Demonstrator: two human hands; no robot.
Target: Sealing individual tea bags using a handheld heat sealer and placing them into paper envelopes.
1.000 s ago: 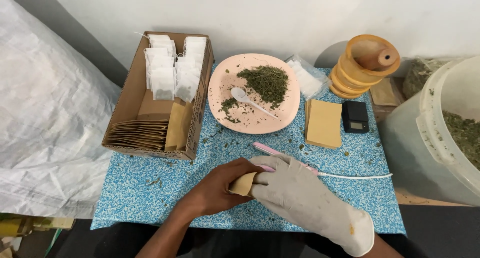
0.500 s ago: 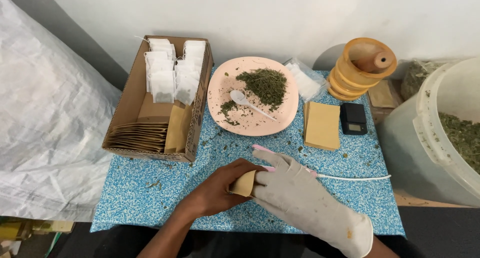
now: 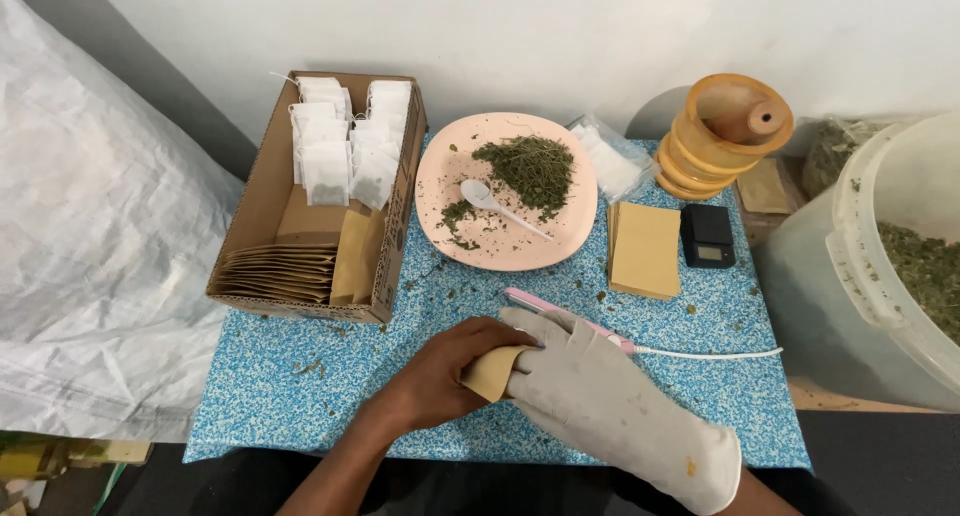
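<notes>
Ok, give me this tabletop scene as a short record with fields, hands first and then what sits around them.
left hand: bare, gripping a small tan envelope
right hand: in a pale glove, pressing on the same envelope
behind the hands: pink tool with a white cord
plate: pink, holds dried herbs and a white spoon
box: cardboard, white tea bags and tan envelopes inside
right of plate: envelope stack, black scale
far right: bucket of herbs

tan pouch [image 3: 492,371] mostly hidden, white bucket [image 3: 880,266] cut off
</notes>
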